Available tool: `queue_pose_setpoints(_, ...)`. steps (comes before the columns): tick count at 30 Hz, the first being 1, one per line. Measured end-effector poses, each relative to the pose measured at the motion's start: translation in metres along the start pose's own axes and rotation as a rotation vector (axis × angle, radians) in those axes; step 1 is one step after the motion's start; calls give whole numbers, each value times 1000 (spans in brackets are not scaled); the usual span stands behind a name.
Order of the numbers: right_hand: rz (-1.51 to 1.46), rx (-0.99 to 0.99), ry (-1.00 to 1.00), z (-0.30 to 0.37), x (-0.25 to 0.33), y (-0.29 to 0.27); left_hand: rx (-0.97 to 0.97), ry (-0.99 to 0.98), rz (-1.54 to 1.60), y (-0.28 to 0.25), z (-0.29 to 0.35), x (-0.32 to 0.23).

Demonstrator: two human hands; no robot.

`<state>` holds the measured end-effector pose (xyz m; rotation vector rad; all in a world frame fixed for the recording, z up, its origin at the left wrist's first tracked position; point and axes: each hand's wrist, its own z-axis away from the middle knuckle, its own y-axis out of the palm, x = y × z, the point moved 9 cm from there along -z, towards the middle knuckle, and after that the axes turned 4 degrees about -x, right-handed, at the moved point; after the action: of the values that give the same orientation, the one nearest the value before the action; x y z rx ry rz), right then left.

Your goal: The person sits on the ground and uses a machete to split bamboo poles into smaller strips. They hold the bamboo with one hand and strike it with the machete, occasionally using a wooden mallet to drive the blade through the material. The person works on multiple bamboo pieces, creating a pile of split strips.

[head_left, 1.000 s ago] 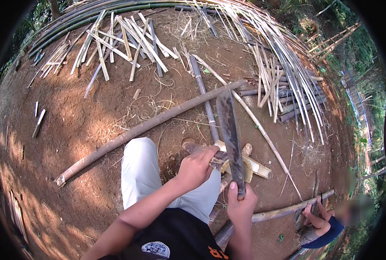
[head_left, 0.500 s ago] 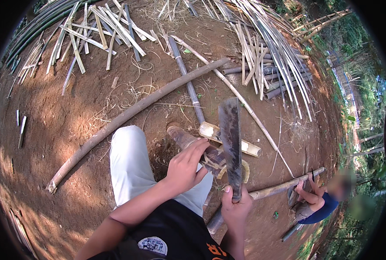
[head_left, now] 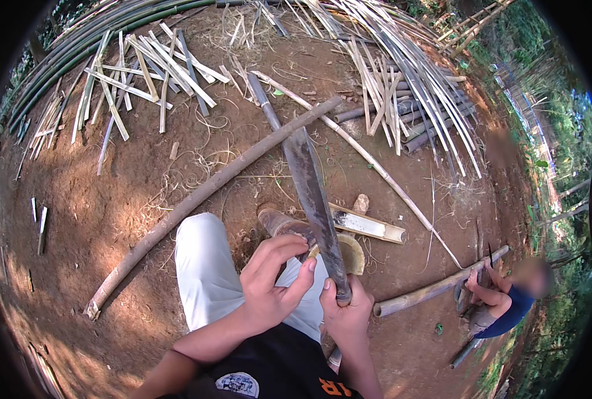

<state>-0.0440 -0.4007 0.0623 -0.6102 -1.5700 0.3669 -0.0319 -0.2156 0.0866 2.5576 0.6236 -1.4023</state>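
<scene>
My right hand is closed round the handle end of a machete, its dark, stained blade pointing up and away from me. My left hand is just left of the blade, thumb and fingers apart and curved, holding nothing that I can see. Beyond its fingertips, a thick brown bamboo piece lies by my knees, partly hidden by blade and hand. A pale, curved cut end shows to the right of the blade. Past it lies a split bamboo half, its light hollow side up.
A long brown pole crosses the ground ahead, with a thinner pole to its right. Bamboo strips lie scattered at the far left; more strips are heaped far right. A person sits at the right beside a bamboo pole.
My left hand has lifted off the brown bamboo piece and spread its fingers. The machete, still in my right hand, has moved left, its tip now leaning left. The view has shifted slightly.
</scene>
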Motion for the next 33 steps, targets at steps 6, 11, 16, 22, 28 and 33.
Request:
queue_pose_setpoints(6, -56, -25, -25, -6, 3, 7, -2, -86, 52, 4, -4, 14)
queue_pose_setpoints(11, -14, 68, -121, -13, 11, 23, -52, -246, 131, -10, 0, 40)
queue_pose_setpoints(16, -5, 12, -134, -8, 11, 20, -48, -186, 56, -12, 4, 46)
queue_pose_setpoints(22, -20, -18, -134, -17, 12, 13, 3, -120, 4, -2, -6, 47)
queue_pose_setpoints(28, 33, 1, -166, -37, 22, 13, -38, -160, 84, -2, -19, 59)
queue_pose_setpoints(33, 85, -32, -220, -42, 31, 20, -65, -282, 155, -3, -23, 59)
